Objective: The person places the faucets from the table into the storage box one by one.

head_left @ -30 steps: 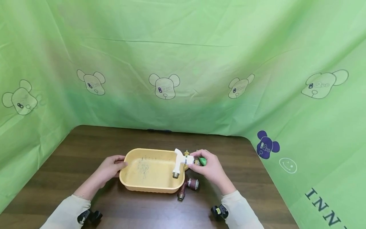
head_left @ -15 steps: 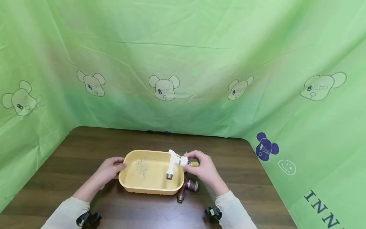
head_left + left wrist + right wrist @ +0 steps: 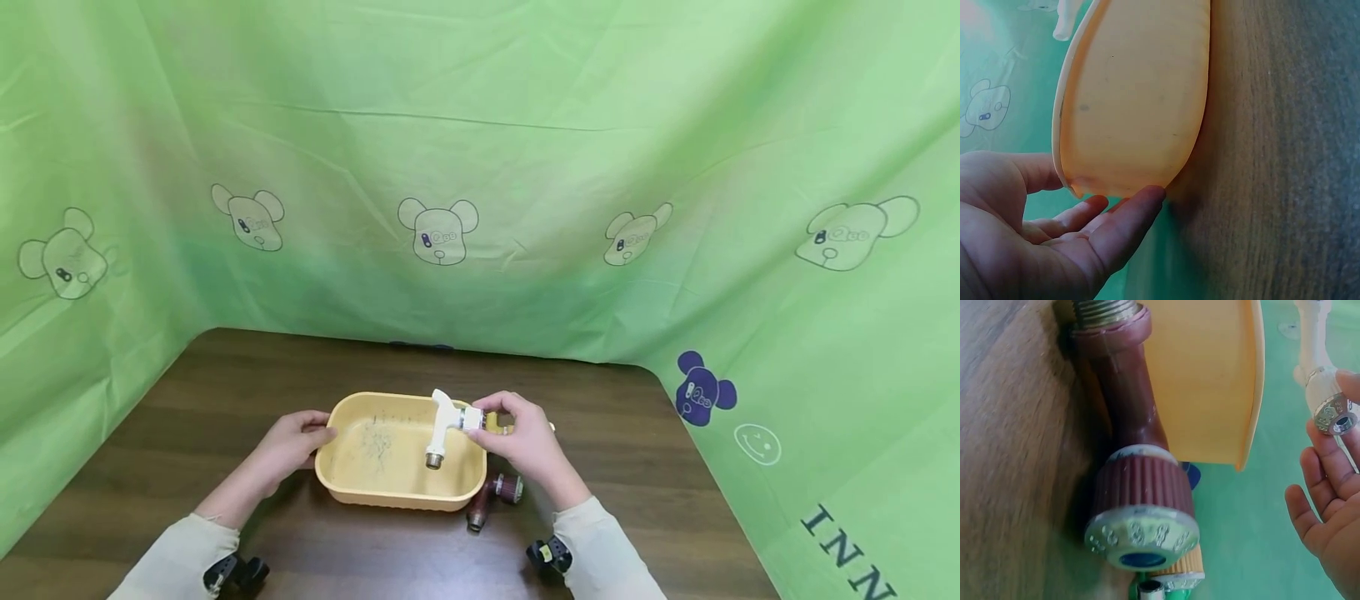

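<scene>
My right hand [image 3: 525, 440] holds a white tap [image 3: 444, 427] by its knob end, with thumb and fingers. The tap is raised over the right part of a yellow plastic basin [image 3: 397, 501], its threaded end pointing down. My left hand [image 3: 288, 443] grips the basin's left end, with the thumb at the rim; in the left wrist view its fingers [image 3: 1132, 222] lie against the outer wall. Close to the basin's front right corner lies a brown tap [image 3: 483, 504], with a ribbed knob [image 3: 1141, 487]. Behind my right hand a yellow piece [image 3: 492, 422] shows, mostly hidden.
A wooden table [image 3: 360, 554] bears everything. Green cloth [image 3: 480, 292] with mouse-head drawings hangs around its back and sides. In the right wrist view, a yellow ribbed knob [image 3: 1185, 565] with green parts lies beyond the brown tap.
My right hand has moved left, carrying the white tap farther over the basin. My left hand and the basin have stayed in nearly the same place.
</scene>
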Demonstrator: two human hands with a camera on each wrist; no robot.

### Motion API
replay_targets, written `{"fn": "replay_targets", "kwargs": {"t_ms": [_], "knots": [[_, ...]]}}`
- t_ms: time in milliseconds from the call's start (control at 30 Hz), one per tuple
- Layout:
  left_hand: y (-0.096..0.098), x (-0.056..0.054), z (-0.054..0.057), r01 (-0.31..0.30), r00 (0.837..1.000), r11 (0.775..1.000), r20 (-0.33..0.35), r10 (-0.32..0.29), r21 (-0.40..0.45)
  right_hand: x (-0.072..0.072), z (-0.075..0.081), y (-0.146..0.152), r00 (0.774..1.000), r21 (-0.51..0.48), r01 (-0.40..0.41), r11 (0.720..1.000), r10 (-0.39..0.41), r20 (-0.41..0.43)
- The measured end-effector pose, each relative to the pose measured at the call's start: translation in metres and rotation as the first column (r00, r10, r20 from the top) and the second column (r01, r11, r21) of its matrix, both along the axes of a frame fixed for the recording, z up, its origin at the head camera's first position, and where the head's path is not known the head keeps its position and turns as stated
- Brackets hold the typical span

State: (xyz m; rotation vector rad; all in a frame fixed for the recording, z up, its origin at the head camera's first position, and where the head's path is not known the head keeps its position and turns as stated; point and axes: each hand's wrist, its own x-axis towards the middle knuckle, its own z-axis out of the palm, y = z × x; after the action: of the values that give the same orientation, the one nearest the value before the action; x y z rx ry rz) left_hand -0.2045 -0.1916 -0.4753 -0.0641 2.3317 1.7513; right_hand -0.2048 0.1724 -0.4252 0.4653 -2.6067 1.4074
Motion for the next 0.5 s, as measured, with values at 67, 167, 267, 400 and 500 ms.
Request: {"fn": "replay_targets", "kwargs": {"t_ms": [67, 167, 267, 400, 500], "knots": [[0.000, 0.000, 0.000, -0.005, 1.000, 1.000, 0.001, 0.005, 0.002, -0.001, 0.001, -0.002, 1.000, -0.003, -0.009, 1.000, 0.009, -0.004], [0.001, 0.000, 0.001, -0.009, 1.000, 1.000, -0.002, 0.009, -0.001, -0.002, 0.001, -0.006, 1.000, -0.003, -0.023, 1.000, 0.023, 0.003], [0.002, 0.001, 0.002, -0.012, 1.000, 1.000, -0.003, 0.012, -0.002, -0.003, 0.002, -0.010, 0.999, -0.011, -0.027, 1.000, 0.027, 0.020], [0.003, 0.003, 0.004, -0.019, 1.000, 1.000, -0.001, 0.019, -0.001, -0.004, 0.004, -0.015, 0.999, -0.016, -0.032, 0.999, 0.033, 0.034], [0.005, 0.004, 0.006, -0.027, 1.000, 1.000, 0.001, 0.027, -0.002, -0.003, 0.006, -0.020, 0.999, -0.015, -0.029, 0.999, 0.030, 0.036]]}}
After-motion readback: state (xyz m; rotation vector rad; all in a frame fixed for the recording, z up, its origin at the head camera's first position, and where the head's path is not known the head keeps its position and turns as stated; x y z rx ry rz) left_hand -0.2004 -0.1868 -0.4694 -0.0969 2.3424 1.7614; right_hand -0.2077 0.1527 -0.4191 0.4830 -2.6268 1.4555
